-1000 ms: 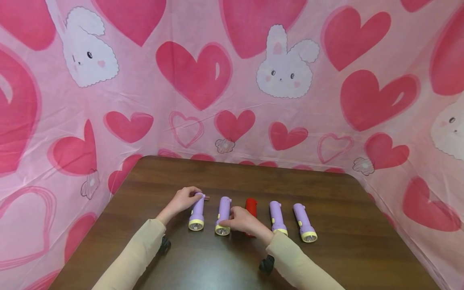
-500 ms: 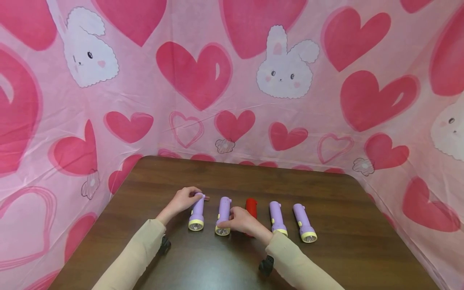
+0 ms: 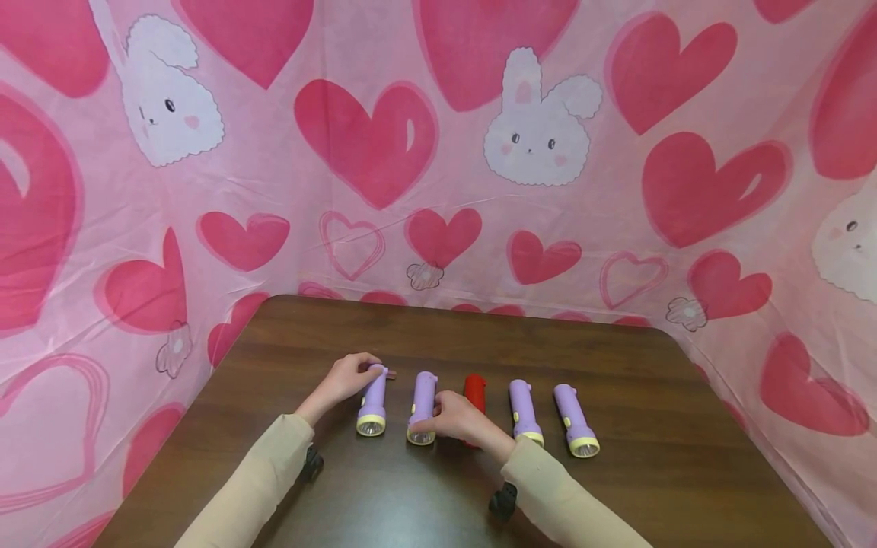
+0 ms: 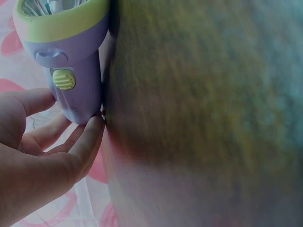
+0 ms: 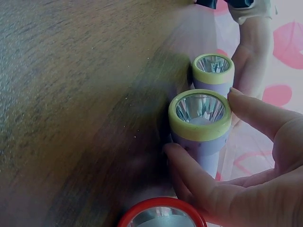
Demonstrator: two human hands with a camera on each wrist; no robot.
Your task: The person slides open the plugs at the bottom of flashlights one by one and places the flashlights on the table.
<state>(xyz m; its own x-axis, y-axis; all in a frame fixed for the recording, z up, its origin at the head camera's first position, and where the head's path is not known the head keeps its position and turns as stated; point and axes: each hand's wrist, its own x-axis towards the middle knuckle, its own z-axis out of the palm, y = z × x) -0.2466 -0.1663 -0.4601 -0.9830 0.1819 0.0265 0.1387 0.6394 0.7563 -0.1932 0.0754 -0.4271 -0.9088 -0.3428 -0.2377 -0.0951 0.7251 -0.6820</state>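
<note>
Creased pink cloth (image 3: 460, 164), printed with hearts (image 3: 373, 144) and rabbits (image 3: 537, 148), walls in the left, top and right of the frame around a brown tabletop (image 3: 479, 339) at lower centre: a screened-off spot; whether in a home or studio cannot be told.

A brown table (image 3: 384, 495) carries four purple flashlights (image 3: 574, 418) (plus a red one (image 3: 475, 392)).

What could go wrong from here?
Right hand pinches the second flashlight from the left near its lens, so may smudge it. That hand is also close beside the red flashlight and might nudge it. Left hand holds the leftmost flashlight only at its tail, so it could droop if lifted.
</note>
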